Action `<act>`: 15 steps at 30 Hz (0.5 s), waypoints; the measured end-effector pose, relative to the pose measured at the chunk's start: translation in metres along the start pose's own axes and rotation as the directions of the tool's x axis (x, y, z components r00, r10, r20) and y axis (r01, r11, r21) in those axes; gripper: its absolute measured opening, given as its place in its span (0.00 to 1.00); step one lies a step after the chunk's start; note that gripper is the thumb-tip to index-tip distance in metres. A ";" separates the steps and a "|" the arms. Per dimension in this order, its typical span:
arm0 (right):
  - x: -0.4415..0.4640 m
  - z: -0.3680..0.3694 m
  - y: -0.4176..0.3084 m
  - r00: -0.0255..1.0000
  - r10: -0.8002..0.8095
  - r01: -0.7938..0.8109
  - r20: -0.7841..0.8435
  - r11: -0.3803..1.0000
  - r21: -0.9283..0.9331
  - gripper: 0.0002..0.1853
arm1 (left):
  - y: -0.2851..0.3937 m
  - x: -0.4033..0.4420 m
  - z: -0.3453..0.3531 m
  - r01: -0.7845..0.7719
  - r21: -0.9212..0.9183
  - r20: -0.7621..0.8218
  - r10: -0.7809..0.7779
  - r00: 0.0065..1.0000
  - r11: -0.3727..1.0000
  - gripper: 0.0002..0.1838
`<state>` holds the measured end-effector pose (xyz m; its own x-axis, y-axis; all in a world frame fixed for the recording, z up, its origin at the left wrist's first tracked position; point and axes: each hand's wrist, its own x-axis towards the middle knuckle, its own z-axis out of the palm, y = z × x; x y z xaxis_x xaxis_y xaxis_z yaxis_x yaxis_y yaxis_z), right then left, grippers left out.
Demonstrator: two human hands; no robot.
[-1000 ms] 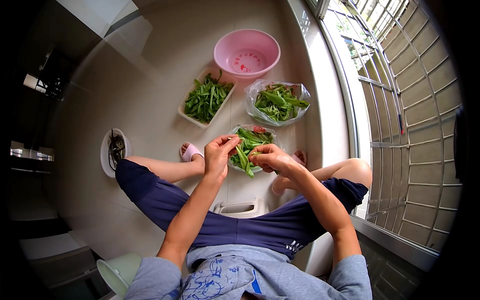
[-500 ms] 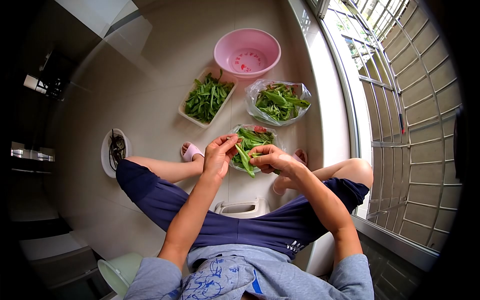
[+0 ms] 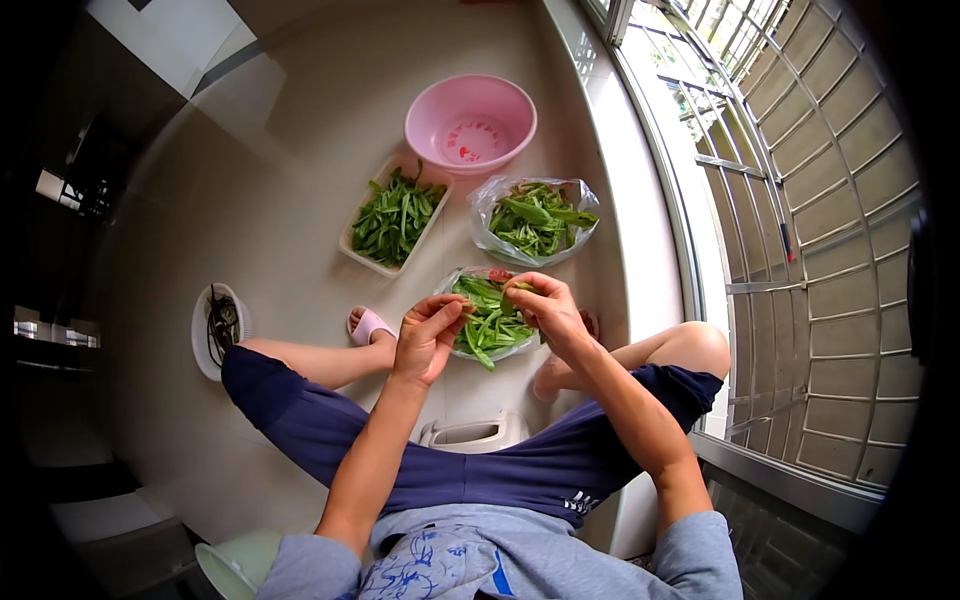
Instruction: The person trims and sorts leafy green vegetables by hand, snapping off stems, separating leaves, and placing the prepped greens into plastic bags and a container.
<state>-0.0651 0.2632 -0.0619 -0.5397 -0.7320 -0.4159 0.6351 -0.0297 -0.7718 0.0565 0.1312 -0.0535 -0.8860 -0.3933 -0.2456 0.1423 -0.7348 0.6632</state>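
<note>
My left hand (image 3: 428,335) is at the left edge of the near plastic bag, thumb and fingertips pinched together. Whatever sits between those fingertips is too small to make out. On the other side, my right hand (image 3: 548,312) pinches a green leaf (image 3: 509,300), mostly covered by the fingers. Both hands are over the clear bag of leafy greens (image 3: 490,336), with a gap between them. Long green leaves fill that bag, and one leaf pokes out toward me.
Ahead stand a pink basin (image 3: 425,130), a rectangular container of greens (image 3: 392,218) and a second bag of greens (image 3: 535,220). A white basket (image 3: 202,335) with dark stringy pieces is left. A stool (image 3: 480,432) is under me; a barred window (image 3: 800,250) is right.
My hands have moved apart, the right one rising slightly. The long leaf that was held between them is no longer stretched there. The whole view has shifted a little.
</note>
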 end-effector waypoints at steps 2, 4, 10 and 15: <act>-0.007 0.001 -0.014 0.939 -0.342 0.339 0.029 0.912 -0.231 0.04 | 0.002 0.001 -0.004 -0.014 -0.007 0.049 0.014 0.999 1.000 0.05; -0.014 0.002 -0.025 0.919 -0.390 0.393 0.065 0.885 -0.251 0.05 | 0.006 0.002 -0.005 -0.006 -0.042 0.181 0.013 0.983 0.999 0.06; -0.014 -0.007 -0.041 0.761 -0.626 0.642 0.171 0.690 -0.333 0.08 | -0.007 0.023 -0.015 0.075 0.001 0.188 -0.074 0.979 0.997 0.07; -0.016 -0.020 -0.056 0.818 -0.575 0.556 0.007 0.787 -0.269 0.06 | -0.023 0.083 0.007 0.086 0.175 0.030 -0.093 0.995 0.981 0.11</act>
<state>-0.1034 0.2902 -0.0218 -0.8029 -0.5863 0.1072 0.0511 -0.2469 -0.9677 -0.0235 0.1199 -0.0842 -0.9081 -0.3067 -0.2850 -0.0143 -0.6577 0.7532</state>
